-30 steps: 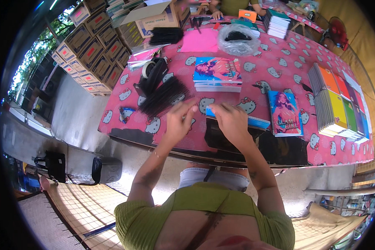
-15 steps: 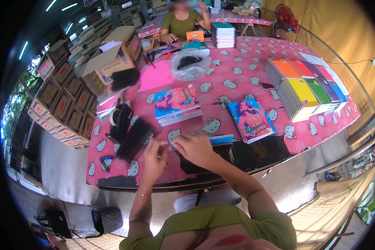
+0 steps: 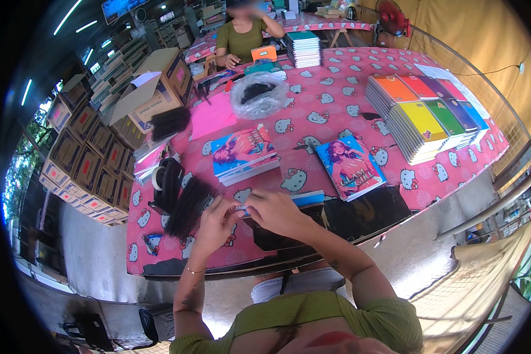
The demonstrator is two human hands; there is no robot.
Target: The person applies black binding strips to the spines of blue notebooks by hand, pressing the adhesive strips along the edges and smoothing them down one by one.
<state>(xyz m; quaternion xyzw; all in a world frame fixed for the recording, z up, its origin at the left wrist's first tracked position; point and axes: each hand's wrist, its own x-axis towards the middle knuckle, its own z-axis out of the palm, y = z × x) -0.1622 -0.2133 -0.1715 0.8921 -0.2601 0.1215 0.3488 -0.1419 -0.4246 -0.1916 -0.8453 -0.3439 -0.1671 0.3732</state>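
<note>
Near the table's front edge, my right hand is closed over a thin notebook seen edge-on, its blue and white edge showing to the right of the hand. My left hand is closed in a pinch at the notebook's left end, fingertips close to the right hand's. Whether a wire is between the left fingers is too small to see. Just left lies a bundle of black spiral wires. Beyond my hands sits a short stack of illustrated notebooks; a spiral-bound one lies to the right.
A black tape dispenser stands at left, near a cardboard box. A plastic bag with black contents lies mid-table. Colourful spiral notebooks are stacked at right. Across the table sits a person beside a notebook stack.
The view has shifted slightly. My left fingers have drawn closer together at the notebook's left end, while my right hand keeps its hold. The person opposite has moved a raised hand nearer the head.
</note>
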